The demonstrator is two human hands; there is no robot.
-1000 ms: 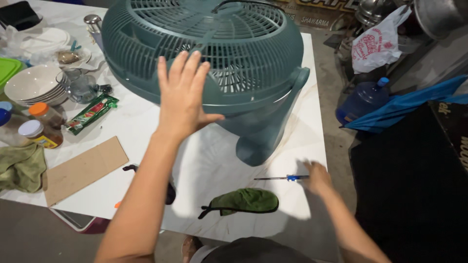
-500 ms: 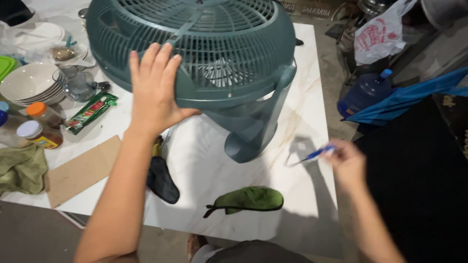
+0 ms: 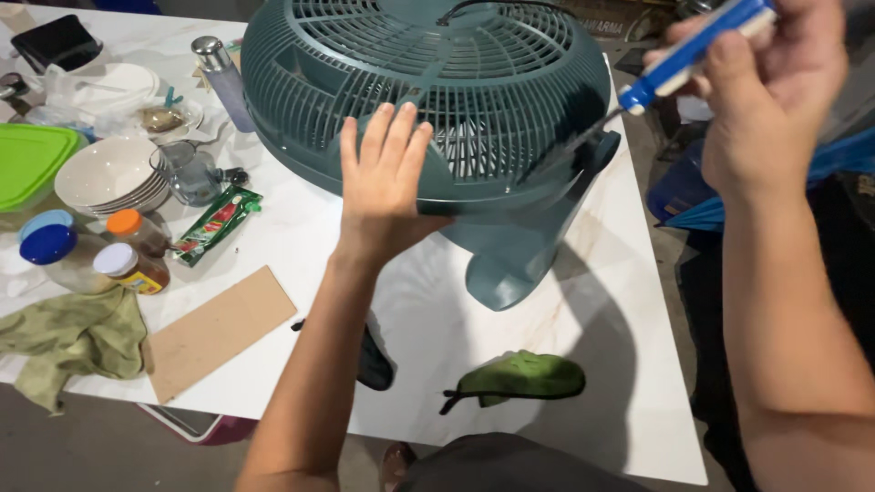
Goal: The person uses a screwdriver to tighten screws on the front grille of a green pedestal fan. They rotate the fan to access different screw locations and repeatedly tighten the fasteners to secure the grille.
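I am looking down on a big teal fan (image 3: 428,118) lying tilted on the white surface (image 3: 629,364), its grille facing up toward me and its stand (image 3: 510,273) resting on the slab near the middle. It is lying that way, I judge, so the grille is open to work on from above.

My left hand (image 3: 387,187) is pressing flat against the near rim of the grille, fingers (image 3: 401,137) spread apart and pointing away from me, palm bearing on the plastic; I read this as bracing the fan so it does not rock. The forearm is reaching straight out from the bottom edge.

My right hand (image 3: 766,100) is raised high at the upper right, fingers clamped on a blue-handled screwdriver (image 3: 693,50), whose shaft is angling down-left toward the grille's right edge. The wrist is bent, the forearm rising steeply from the lower right corner.

Further out, a green mitt (image 3: 524,375) is lying near the front edge, a piece of cardboard (image 3: 219,330) to its left, an olive cloth (image 3: 68,339) beyond that, and stacked bowls (image 3: 109,178), jars (image 3: 128,260) and a green lid (image 3: 27,159) are crowding the far left.
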